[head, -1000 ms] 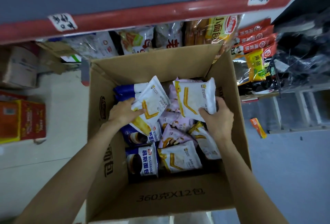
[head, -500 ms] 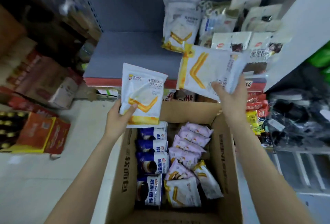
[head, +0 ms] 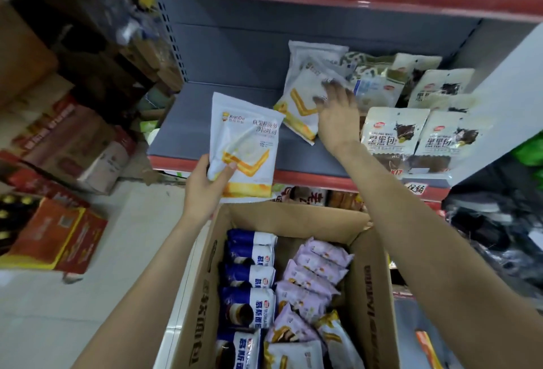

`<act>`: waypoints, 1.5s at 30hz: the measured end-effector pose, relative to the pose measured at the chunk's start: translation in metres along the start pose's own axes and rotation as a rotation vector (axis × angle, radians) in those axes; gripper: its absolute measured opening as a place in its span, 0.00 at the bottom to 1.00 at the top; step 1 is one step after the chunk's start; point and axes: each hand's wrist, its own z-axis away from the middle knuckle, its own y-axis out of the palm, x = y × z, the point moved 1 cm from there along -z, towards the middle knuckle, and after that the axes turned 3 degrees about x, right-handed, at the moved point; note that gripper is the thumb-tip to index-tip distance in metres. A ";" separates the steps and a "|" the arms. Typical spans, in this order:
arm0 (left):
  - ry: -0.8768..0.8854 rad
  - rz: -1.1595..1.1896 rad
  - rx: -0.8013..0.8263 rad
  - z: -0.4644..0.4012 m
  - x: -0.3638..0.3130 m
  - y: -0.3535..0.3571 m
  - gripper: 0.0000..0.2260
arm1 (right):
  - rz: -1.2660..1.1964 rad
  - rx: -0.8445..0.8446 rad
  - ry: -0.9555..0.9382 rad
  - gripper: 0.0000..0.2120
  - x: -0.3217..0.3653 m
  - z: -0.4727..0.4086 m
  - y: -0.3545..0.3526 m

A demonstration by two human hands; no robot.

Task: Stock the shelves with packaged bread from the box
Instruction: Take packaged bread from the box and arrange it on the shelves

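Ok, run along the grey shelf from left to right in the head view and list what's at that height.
Bare grey shelf → white and yellow bread pack held by the left hand → white and yellow bread pack on the shelf under the right hand → two white packs with black print.

Head camera looks down, close over box (head: 367,295) and shelf (head: 188,122).

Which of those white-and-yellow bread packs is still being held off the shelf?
The upright pack gripped by the left hand, in front of the shelf edge. The other pack already lies on the shelf under the right hand.
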 end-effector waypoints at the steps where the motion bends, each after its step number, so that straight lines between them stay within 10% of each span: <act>1: 0.002 0.006 0.008 -0.006 -0.001 0.005 0.05 | -0.023 0.032 -0.021 0.17 0.002 0.007 0.006; 10: 0.050 -0.042 0.228 -0.095 -0.012 0.072 0.09 | -0.897 0.165 0.230 0.20 0.015 0.075 0.004; 13: 0.080 -0.149 0.365 -0.119 -0.010 0.111 0.18 | -0.765 0.247 0.229 0.25 0.020 0.085 0.020; 17: 0.086 -0.929 0.311 -0.123 -0.001 0.150 0.37 | -0.556 0.309 0.247 0.27 0.021 0.094 0.038; 21: 0.161 -0.847 0.171 -0.106 -0.007 0.152 0.39 | -0.591 0.265 0.216 0.26 0.016 0.103 0.036; 26: 0.261 -0.559 0.105 -0.033 -0.006 0.117 0.19 | -0.613 -0.022 0.208 0.14 0.011 0.169 0.020; 35: 0.243 -0.551 0.619 0.114 0.117 0.102 0.10 | -0.659 0.522 0.501 0.14 0.025 0.375 0.102; 45: 0.106 -1.030 1.267 0.200 0.281 0.185 0.24 | -0.464 0.855 0.606 0.35 0.042 0.461 0.211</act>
